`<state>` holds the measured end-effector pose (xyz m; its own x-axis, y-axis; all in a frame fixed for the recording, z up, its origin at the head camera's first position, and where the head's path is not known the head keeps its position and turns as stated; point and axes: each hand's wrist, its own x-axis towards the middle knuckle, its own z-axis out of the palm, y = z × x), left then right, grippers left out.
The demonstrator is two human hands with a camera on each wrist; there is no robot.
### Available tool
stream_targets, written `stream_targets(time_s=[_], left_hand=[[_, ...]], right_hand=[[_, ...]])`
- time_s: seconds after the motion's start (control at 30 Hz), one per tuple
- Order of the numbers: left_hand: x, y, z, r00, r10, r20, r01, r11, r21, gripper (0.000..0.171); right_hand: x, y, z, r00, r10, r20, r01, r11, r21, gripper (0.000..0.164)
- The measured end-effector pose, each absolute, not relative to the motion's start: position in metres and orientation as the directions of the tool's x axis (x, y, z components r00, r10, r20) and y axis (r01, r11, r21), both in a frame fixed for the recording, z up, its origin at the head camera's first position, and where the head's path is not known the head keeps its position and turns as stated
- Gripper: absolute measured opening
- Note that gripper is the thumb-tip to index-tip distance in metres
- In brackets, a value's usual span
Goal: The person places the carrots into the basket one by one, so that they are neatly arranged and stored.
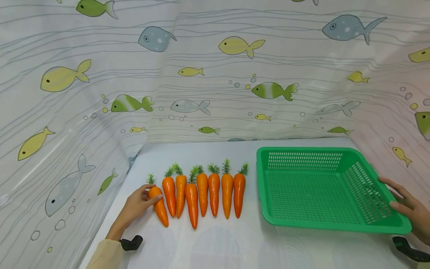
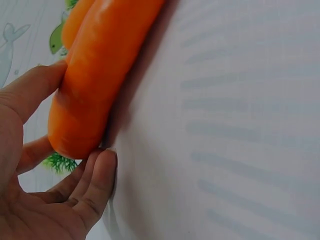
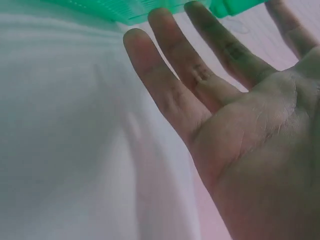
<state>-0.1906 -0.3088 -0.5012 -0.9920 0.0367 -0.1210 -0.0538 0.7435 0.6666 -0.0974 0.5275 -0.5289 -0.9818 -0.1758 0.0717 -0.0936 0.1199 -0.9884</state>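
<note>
My left hand [image 1: 137,203] is at the leftmost carrot [image 1: 158,206], with the thumb on its near side and the fingers round its leafy top end. In the left wrist view the thumb presses the side of the orange carrot [image 2: 95,80] while other fingertips reach under its blunt end. At the far right, my right hand [image 1: 411,209] is against the right rim of a green plastic basket [image 1: 322,226]. Its fingers look straight and spread in the right wrist view, fingertips right at the basket's edge [image 3: 165,7].
Several more orange carrots [image 1: 214,194] with green tops lie in a row between the left hand and the basket. The basket holds nothing. A fish-patterned curtain [image 1: 208,86] encloses the back and sides of the white table [image 1: 231,243].
</note>
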Motion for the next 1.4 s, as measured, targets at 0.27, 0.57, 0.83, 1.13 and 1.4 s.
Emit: stream_targets(time_s=[0.27, 0.57, 0.83, 1.13, 1.4], left_hand=[[-0.187, -0.308, -0.499, -0.991, 0.017, -0.136, -0.082, 0.723, 0.686, 0.074], [-0.188, -0.309, -0.496, -0.99, -0.005, -0.138, -0.106, 0.669, 0.736, 0.079], [-0.189, -0.308, -0.497, -0.988, 0.011, -0.154, -0.116, 0.603, 0.789, 0.077], [-0.188, -0.309, -0.498, -0.986, 0.009, -0.164, -0.126, 0.598, 0.792, 0.075], [-0.188, -0.312, -0.499, -0.987, 0.01, -0.158, -0.121, 0.591, 0.797, 0.078]], right_hand=[[-0.103, 0.526, -0.527, -0.959, -0.272, 0.081, -0.075, -0.034, -0.997, 0.08], [-0.101, 0.525, -0.527, -0.974, -0.216, 0.065, -0.077, 0.046, -0.996, 0.078], [-0.1, 0.523, -0.526, -0.976, -0.2, 0.088, -0.092, 0.013, -0.996, 0.076], [-0.094, 0.524, -0.532, -0.995, -0.024, 0.101, -0.099, 0.515, -0.851, 0.083], [-0.092, 0.536, -0.539, -0.991, -0.083, 0.105, -0.133, 0.52, -0.844, 0.091]])
